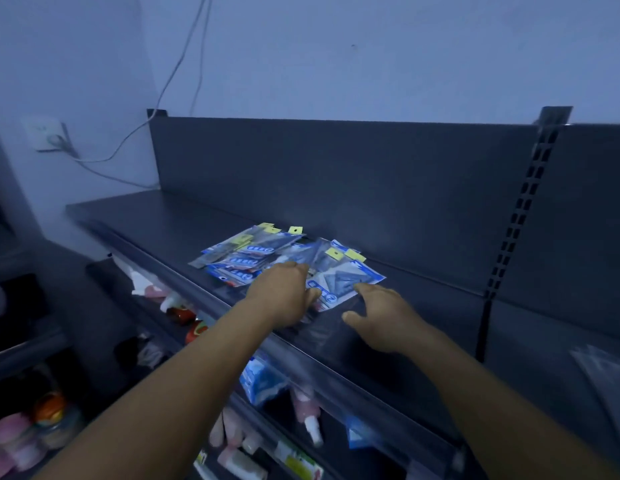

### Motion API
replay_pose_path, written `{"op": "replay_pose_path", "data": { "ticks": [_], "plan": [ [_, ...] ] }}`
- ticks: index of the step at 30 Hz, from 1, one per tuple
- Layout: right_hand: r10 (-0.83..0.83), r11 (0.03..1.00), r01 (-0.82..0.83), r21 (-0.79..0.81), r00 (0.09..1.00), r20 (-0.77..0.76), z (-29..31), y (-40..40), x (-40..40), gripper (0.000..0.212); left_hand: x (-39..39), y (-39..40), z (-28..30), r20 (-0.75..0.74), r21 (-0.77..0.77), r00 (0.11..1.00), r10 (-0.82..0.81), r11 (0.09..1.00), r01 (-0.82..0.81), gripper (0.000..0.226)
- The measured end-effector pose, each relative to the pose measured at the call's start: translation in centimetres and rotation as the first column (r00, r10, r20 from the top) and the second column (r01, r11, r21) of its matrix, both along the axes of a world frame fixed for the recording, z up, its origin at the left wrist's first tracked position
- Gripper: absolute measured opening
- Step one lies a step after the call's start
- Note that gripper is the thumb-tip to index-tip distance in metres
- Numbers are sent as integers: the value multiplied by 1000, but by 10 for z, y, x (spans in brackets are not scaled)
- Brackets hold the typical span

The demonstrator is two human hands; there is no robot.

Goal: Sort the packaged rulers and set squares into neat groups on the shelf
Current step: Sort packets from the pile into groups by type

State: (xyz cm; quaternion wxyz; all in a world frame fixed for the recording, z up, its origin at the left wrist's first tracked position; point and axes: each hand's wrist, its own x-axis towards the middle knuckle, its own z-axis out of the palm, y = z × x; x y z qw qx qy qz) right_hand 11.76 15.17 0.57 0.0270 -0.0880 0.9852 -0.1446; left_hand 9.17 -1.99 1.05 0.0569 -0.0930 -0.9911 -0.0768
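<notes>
Your left hand [284, 296] lies palm down on the packs, fingers loosely curled, with the fingertips on a clear pack [310, 256] that sticks up between the two groups; you can't tell from here whether it is pinched or only pressed. Your right hand [378, 315] is spread open and holds nothing, its fingers flat on a clear sleeve [324, 329] at the front edge of the shelf [156, 216], the index tip touching the corner of the set square pack [346, 278].

The packs sit mid-shelf in two loose heaps: ruler packs [242, 258] fanned out to the left, set squares to the right, both with yellow hang tabs [295, 230] pointing at the back panel [336, 174]. The heaps overlap under your left hand.

Bottles [307, 410] and a blue packet [262, 381] crowd the lower shelf beneath your forearms. A cable [177, 71] runs down the wall to a socket [47, 136] on the left.

Both arms reach forward, nearly straight, wrists level with the shelf.
</notes>
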Motion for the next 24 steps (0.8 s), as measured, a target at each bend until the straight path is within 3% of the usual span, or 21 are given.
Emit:
{"op": "replay_pose_path", "data": {
  "ticks": [3, 6, 12, 19, 24],
  "plan": [
    [-90, 995, 91, -31, 996, 17, -3, -23, -17, 56, -32, -16, -2, 37, -2, 998, -52, 999, 52, 57],
    [-189, 981, 192, -40, 979, 75, -4, -41, -29, 62, -59, -22, -4, 88, -1, 989, -122, 992, 123, 60],
    [-343, 939, 340, 42, 929, 141, -17, -59, -48, 58, -88, -19, -18, 148, -55, 967, -210, 974, 220, 67],
    [-341, 938, 344, -33, 937, 77, -23, -74, -57, 44, -97, -18, -24, 117, 261, 940, -321, 923, 282, 67],
    [-319, 937, 327, -125, 944, 78, -21, -78, -57, 50, -95, -20, -24, 71, 624, 946, -316, 754, 205, 62]
  ]
}}
